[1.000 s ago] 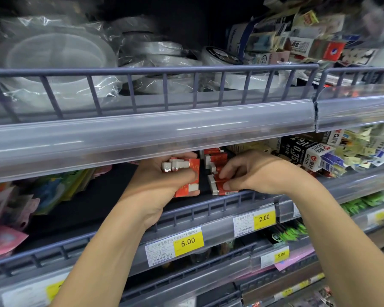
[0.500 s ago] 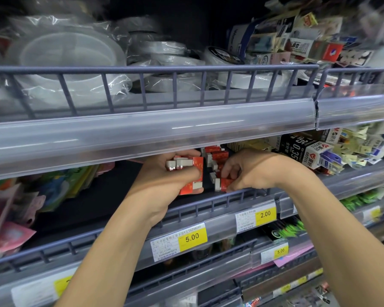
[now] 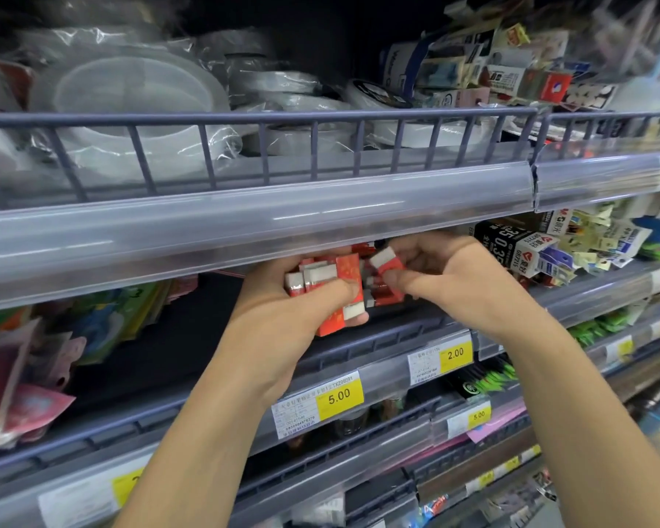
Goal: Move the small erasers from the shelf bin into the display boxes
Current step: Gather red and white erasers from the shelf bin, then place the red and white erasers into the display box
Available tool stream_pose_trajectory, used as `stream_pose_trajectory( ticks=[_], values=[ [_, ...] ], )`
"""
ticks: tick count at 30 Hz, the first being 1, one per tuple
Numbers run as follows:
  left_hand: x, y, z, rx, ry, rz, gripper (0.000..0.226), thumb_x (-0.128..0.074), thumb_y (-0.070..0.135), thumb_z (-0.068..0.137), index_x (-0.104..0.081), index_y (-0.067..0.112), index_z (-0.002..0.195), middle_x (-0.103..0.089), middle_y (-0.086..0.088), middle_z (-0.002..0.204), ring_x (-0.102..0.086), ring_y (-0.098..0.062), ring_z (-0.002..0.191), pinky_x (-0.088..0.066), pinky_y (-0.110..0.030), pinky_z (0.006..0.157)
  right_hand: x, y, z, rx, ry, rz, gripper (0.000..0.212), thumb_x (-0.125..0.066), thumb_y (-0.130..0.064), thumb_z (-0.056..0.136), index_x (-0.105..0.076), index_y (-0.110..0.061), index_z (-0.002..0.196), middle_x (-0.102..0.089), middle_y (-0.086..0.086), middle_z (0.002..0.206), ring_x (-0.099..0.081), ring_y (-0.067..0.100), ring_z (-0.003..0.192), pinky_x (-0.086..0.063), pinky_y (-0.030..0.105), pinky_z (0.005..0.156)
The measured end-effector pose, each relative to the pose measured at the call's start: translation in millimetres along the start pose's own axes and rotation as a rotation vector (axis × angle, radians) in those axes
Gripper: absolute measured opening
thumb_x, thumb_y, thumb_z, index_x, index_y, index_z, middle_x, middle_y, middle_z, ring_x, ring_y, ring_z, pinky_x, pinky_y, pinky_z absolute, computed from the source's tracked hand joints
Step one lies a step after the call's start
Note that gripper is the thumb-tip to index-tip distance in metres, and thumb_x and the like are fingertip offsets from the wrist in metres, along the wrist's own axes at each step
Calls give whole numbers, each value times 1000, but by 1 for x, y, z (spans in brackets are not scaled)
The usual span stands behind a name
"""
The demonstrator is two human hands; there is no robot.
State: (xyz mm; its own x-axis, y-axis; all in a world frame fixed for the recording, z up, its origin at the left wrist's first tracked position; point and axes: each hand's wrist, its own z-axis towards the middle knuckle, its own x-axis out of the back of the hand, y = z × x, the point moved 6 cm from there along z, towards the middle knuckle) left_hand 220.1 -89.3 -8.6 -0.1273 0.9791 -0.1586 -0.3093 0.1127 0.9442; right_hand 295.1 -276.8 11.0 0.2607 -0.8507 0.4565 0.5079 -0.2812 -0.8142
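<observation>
Left hand [image 3: 305, 299] is cupped around a clutch of small erasers [image 3: 322, 278] in red sleeves with white ends, thumb clamped across the front to keep the stack from sliding apart; it serves as the collecting hand, I'd say. Just beside it, the right hand [image 3: 446, 276] pinches a single eraser [image 3: 385, 262] between thumb and fingertips, tilted with its white end up, close enough to be passed across to the stack. Both hands work in the gap under the price rail [image 3: 244, 230] of the shelf above, which hides part of the bin. More red erasers [image 3: 387, 297] lie behind and below the hands on the shelf, so the bin looks far from emptied. No display boxes that I can make out from where I stand.
</observation>
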Motion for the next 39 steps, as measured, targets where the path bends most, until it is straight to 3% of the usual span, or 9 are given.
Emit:
stream_pose_trajectory(
  ticks=[4, 9, 15, 19, 22, 27, 30, 34, 39],
  values=[
    [1, 6, -24, -47, -106, -82, 31, -83, 6, 72, -81, 24, 98, -78, 0, 90, -76, -21, 76, -65, -42, 71, -5, -7, -41, 49, 159, 262, 23, -75, -18, 87, -73, -21, 110, -74, 4, 95, -66, 14, 76, -53, 26, 61],
    [4, -21, -69, 18, -211, -69, 35, -81, 22, 70, -78, 29, 104, -76, -2, 86, -78, -27, 71, -61, -31, 63, -30, 17, -107, 8, 198, 308, 23, -73, -25, 91, -71, -20, 114, -72, 0, 90, -65, 16, 73, -52, 26, 64],
    [6, -105, -129, 286, -250, 5, 41, -82, 29, 66, -78, 32, 106, -76, 3, 88, -77, -37, 79, -61, -31, 60, -71, 85, -203, -288, 263, 388, 25, -77, -29, 87, -72, -16, 109, -69, 3, 81, -58, 17, 68, -50, 25, 63],
    [16, -184, -171, 557, -247, 21, 36, -82, 18, 67, -79, 31, 101, -77, 0, 83, -76, -19, 72, -64, -31, 65, -106, 135, -265, -562, 287, 454, 20, -75, -17, 85, -74, -15, 105, -69, 2, 79, -59, 14, 66, -48, 23, 61],
    [34, -238, -214, 772, -185, 91, 37, -80, 17, 67, -80, 30, 102, -77, -13, 98, -75, -30, 88, -63, -56, 85, -130, 170, -312, -788, 284, 458, 17, -76, -14, 86, -75, -15, 103, -69, 5, 75, -56, 16, 63, -46, 25, 61],
    [70, -282, -288, 975, -13, 100, 39, -82, 17, 69, -80, 27, 106, -78, -8, 111, -76, -29, 96, -65, -46, 83, -152, 207, -376, -969, 163, 366, 14, -73, -8, 90, -77, -19, 98, -68, 8, 72, -56, 14, 59, -47, 23, 57],
    [84, -293, -330, 1049, 161, 57, 32, -79, -4, 81, -81, 23, 98, -79, -11, 105, -78, -23, 85, -64, -35, 67, -156, 223, -403, -1028, 59, 326, 17, -72, -9, 89, -77, -22, 99, -70, 4, 73, -58, 12, 59, -49, 21, 58],
    [96, -292, -390, 1109, 356, 40, 31, -75, -7, 84, -81, 20, 98, -78, -11, 94, -77, -24, 81, -65, -45, 78, -162, 243, -429, -1075, -83, 284, 17, -74, -10, 87, -76, -23, 98, -72, 0, 74, -61, 8, 58, -49, 20, 56],
    [97, -272, -463, 1069, 591, 8, 28, -74, -6, 86, -80, 17, 100, -75, -6, 89, -75, -21, 78, -65, -46, 78, -182, 252, -445, -1043, -329, 238, 12, -75, -18, 89, -76, -24, 99, -74, 0, 79, -64, 8, 65, -50, 22, 59]
  ],
)
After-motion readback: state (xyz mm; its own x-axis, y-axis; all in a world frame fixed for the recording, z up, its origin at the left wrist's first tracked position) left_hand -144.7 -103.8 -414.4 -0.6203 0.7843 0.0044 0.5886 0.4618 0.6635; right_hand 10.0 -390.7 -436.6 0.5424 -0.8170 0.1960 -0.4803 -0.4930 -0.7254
